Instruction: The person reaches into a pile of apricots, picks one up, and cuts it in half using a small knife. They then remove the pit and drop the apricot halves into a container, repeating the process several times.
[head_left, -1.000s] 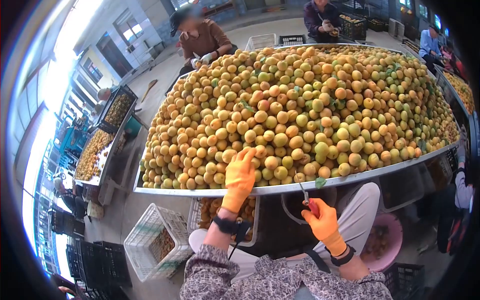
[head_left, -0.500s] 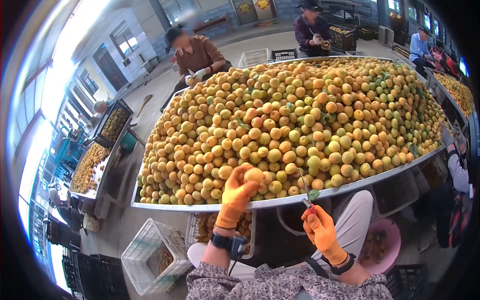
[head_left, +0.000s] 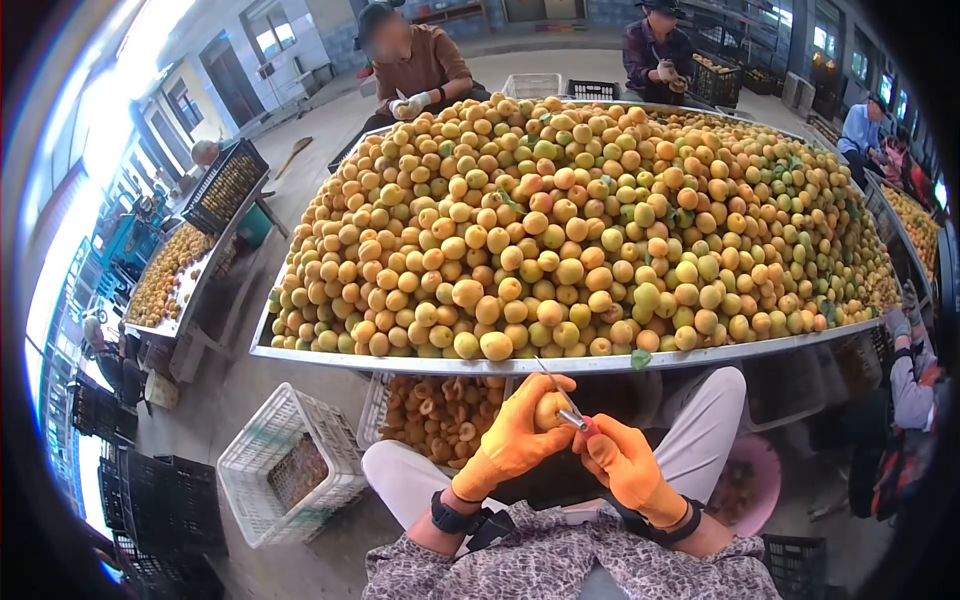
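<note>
Both hands wear orange gloves and meet over my lap, just below the front edge of the metal-rimmed table (head_left: 440,366). My left hand (head_left: 518,432) is closed around a yellow-orange fruit (head_left: 550,411). In my right hand (head_left: 632,466) is a small knife (head_left: 572,416) with a red handle. Its thin blade lies against or just over the fruit; whether it has cut in cannot be told. A large heap of similar fruit (head_left: 560,230) covers the table.
Below the table are a crate of halved fruit (head_left: 440,415), a white crate (head_left: 290,465) at left and a pink basin (head_left: 757,480) at right. Co-workers (head_left: 425,65) (head_left: 655,50) sit across the heap. A co-worker's gloved hand (head_left: 897,323) is at far right.
My left hand has come down from the heap's edge with a fruit and met my right hand. The knife is now at the fruit. The view has tilted downward.
</note>
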